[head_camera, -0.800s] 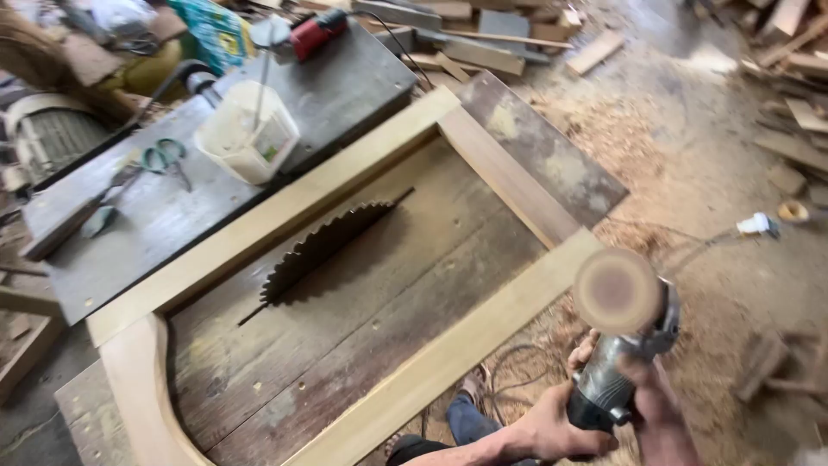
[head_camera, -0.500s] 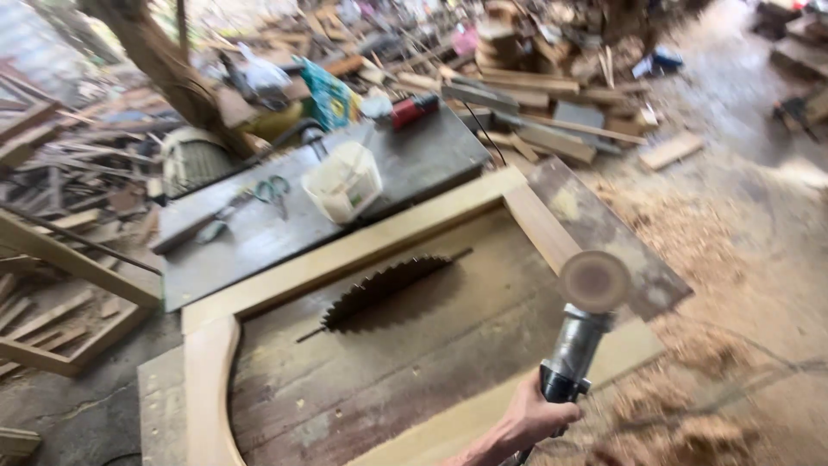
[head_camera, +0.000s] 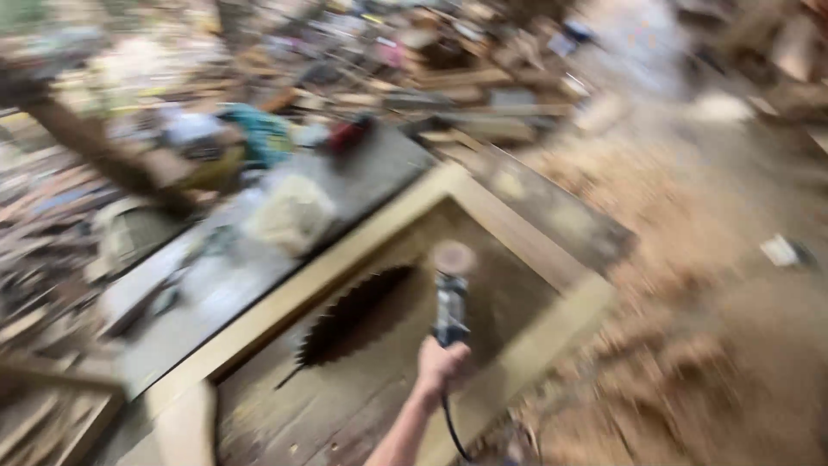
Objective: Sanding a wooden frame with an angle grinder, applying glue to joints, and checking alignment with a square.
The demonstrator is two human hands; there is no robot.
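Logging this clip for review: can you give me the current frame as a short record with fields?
Setting: blurred workshop, sawdust on floor
Right hand: grips the handheld grey disc sander, round pad up
Left hand: not in view
Under the tool: pale wooden frame on a table with a toothed circular saw blade protruding
Nearby: whitish plastic tub, red tool
Image quality: heavy motion blur

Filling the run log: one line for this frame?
right hand: grips sander | over frame, saw blade beside | left hand: out of view | frame blurred

head: worn camera | looks down, tilted, over the saw table (head_camera: 259,293) | mid-range | motion-blurred
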